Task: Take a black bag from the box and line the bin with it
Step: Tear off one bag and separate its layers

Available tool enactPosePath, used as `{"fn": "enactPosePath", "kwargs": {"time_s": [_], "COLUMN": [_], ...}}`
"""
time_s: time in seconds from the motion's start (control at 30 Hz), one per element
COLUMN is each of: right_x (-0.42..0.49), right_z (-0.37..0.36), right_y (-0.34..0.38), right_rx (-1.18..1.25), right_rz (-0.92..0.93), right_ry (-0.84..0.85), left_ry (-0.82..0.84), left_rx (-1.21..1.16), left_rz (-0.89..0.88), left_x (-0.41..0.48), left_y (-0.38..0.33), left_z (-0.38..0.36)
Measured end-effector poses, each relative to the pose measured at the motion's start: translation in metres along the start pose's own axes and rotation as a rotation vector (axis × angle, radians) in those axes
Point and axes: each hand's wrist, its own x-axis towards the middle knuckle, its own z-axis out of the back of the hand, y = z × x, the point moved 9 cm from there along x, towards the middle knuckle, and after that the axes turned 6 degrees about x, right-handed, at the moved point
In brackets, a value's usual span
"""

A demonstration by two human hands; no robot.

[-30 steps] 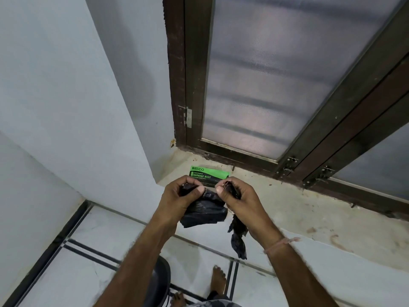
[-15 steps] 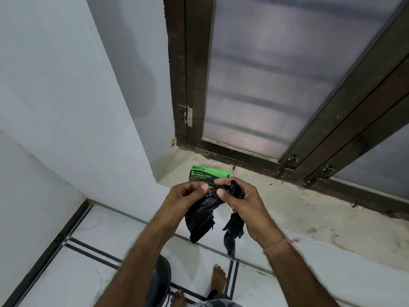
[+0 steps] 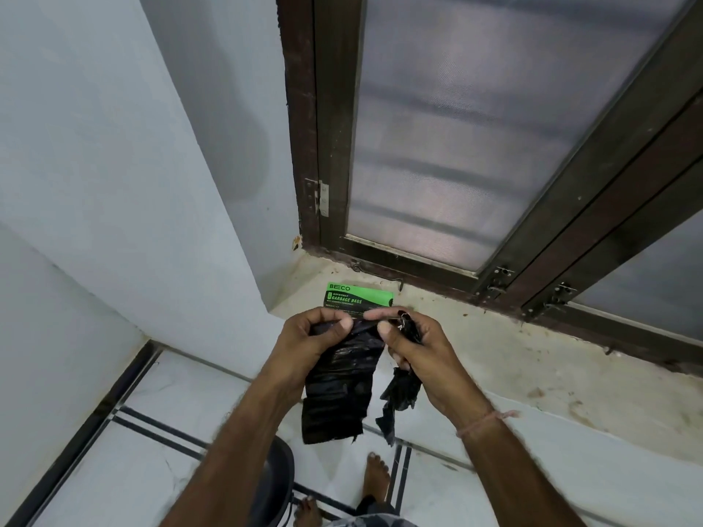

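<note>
Over the stone sill below the frosted window, the person holds a black bag [image 3: 342,386] up with both hands, just in front of the green and black box [image 3: 359,296] that lies flat on the sill [image 3: 532,359] near the corner. Their left hand [image 3: 304,344] pinches the bag's top edge between thumb and forefinger, and the folded strip hangs down from that pinch, not yet opened out. Their right hand [image 3: 414,348] pinches the same edge just beside it, while its closed palm grips a second crumpled black piece [image 3: 399,397] that dangles below the fist; whether that is part of the same bag or a separate one I cannot tell. I would say the bag is out of the box and the step in hand is finding and parting its mouth. Down by the person's bare feet, a dark round rim [image 3: 281,477] shows at the lower edge, probably the bin [image 3: 281,477]. Next, the layers need rubbing apart, the folds shaking loose, then lowering the bag into that bin.
</note>
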Motion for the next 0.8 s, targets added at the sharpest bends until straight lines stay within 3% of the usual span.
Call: {"fn": "enactPosePath", "kwargs": {"time_s": [0.2,0.37,0.47,0.53,0.67,0.8], "right_x": [0.001,0.004,-0.001,-0.003,0.002,0.005], "right_z": [-0.003,0.006,0.000,0.002,0.007,0.010], "right_y": [-0.015,0.001,-0.004,-0.012,-0.012,-0.012], "right_rx": [0.061,-0.092,-0.025,0.010,0.041,0.050], "right_rz": [-0.092,0.089,-0.002,-0.078,-0.027,-0.022], "right_ry": [-0.058,-0.107,0.005,-0.012,-0.121,-0.097], "left_ry": [-0.002,0.061,-0.004,-0.011,0.017,-0.039], "left_rx": [0.140,-0.011,-0.011,0.069,-0.008,0.055], "left_rz": [-0.167,-0.012,-0.052,-0.110,-0.039,-0.037], "left_x": [0.002,0.000,0.002,0.003,0.004,0.006], "left_y": [-0.011,0.005,0.002,-0.002,0.001,0.002], "left_z": [-0.003,-0.010,-0.003,-0.003,-0.011,-0.011]}}
